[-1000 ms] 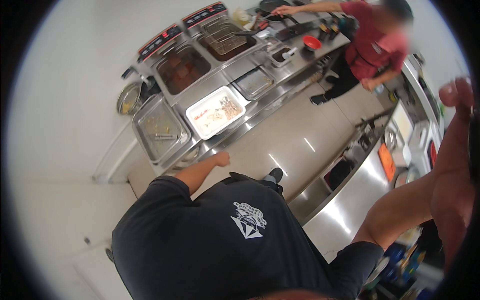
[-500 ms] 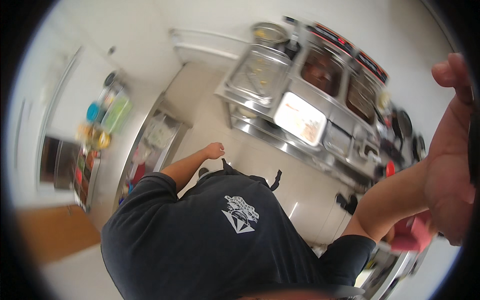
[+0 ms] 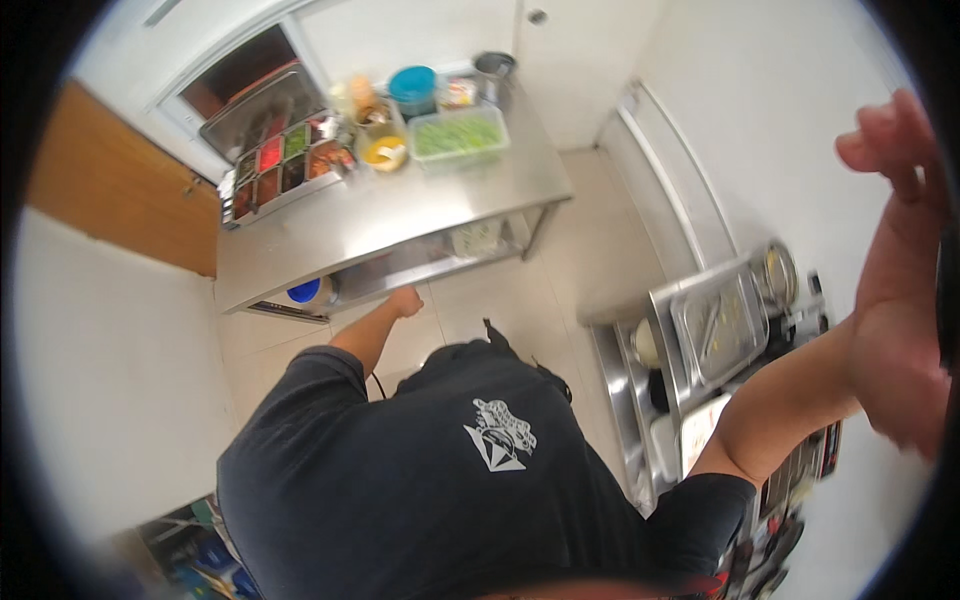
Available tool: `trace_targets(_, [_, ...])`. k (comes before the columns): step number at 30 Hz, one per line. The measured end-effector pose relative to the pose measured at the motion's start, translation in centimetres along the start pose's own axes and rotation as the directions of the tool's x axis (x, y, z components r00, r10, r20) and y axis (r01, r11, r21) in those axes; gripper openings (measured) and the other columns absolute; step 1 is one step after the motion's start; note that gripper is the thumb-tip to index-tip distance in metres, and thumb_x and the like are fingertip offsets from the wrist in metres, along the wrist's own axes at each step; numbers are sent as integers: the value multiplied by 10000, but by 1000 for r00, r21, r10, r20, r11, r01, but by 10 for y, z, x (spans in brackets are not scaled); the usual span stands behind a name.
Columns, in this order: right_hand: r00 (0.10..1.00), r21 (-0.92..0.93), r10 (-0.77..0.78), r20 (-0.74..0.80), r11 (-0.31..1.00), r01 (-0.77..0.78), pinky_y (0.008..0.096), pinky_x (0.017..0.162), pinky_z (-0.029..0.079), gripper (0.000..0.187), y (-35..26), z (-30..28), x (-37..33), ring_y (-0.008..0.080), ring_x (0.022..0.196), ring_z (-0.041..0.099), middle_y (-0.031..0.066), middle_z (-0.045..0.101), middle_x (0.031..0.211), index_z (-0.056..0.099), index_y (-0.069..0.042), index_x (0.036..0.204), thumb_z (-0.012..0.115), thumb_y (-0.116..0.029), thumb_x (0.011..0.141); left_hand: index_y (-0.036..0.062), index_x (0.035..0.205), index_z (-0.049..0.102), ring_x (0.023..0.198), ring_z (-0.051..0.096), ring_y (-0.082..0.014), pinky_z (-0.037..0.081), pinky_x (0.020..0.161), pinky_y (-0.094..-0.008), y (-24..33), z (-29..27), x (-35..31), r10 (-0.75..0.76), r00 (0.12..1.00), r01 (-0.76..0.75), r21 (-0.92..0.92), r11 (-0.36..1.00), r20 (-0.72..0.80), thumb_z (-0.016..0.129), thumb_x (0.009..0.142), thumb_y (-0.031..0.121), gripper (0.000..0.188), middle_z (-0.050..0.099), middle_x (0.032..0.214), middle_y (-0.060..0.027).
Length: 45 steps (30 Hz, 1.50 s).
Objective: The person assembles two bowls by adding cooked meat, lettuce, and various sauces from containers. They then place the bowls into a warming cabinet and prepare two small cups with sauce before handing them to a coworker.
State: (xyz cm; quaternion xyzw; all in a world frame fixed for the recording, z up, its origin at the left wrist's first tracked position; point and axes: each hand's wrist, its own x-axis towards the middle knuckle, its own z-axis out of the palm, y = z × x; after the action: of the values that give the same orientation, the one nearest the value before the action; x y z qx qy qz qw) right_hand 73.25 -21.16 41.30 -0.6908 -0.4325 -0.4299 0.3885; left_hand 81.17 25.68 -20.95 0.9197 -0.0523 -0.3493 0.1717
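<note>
The person stands on the pale tiled floor (image 3: 590, 270) of a kitchen, seen from straight above, dark shirt (image 3: 450, 480) filling the lower middle; neither hand carries anything. The left hand (image 3: 405, 300) hangs low by the front edge of the steel bench (image 3: 400, 225), near its lower shelf and just beside a blue-lidded tub (image 3: 303, 291) under the left end; its fingers look loosely curled on nothing, though it is too small to be sure. The right hand (image 3: 900, 270) is raised close to the camera at the right edge, fingers spread and empty, blurred at the wrist.

Along the back edge of the bench stand a clear tub of green vegetables (image 3: 458, 137), a teal-lidded container (image 3: 412, 85), a yellow bowl (image 3: 385, 152) and a metal pot (image 3: 494, 68) at the back right corner; a row of small filled trays (image 3: 285, 165) runs along the back left. To the right, a second steel counter (image 3: 640, 400) holds a large empty-looking steel tray (image 3: 715, 325).

As I judge it, the body is mid-turn between the two counters, so the sound way is to let the turn finish and square the feet to one surface before reaching; the raised arm should come down clear of the tray's rim; the low hand passes near the bench's front edge, so keep the knuckles off that steel lip; reach for a container only once the head is steady.
</note>
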Motion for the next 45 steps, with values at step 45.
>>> trace_targets(45, [-389, -426, 688, 612, -128, -896, 357, 669, 549, 303, 392, 155, -615, 212, 755, 621, 101, 636, 912, 639, -41, 1160, 437, -188, 990, 91, 1286, 522, 1104, 612, -305, 448, 935, -420, 151, -835, 102, -191, 388, 403, -20, 915, -902, 744, 763, 508, 705, 647, 1173, -157])
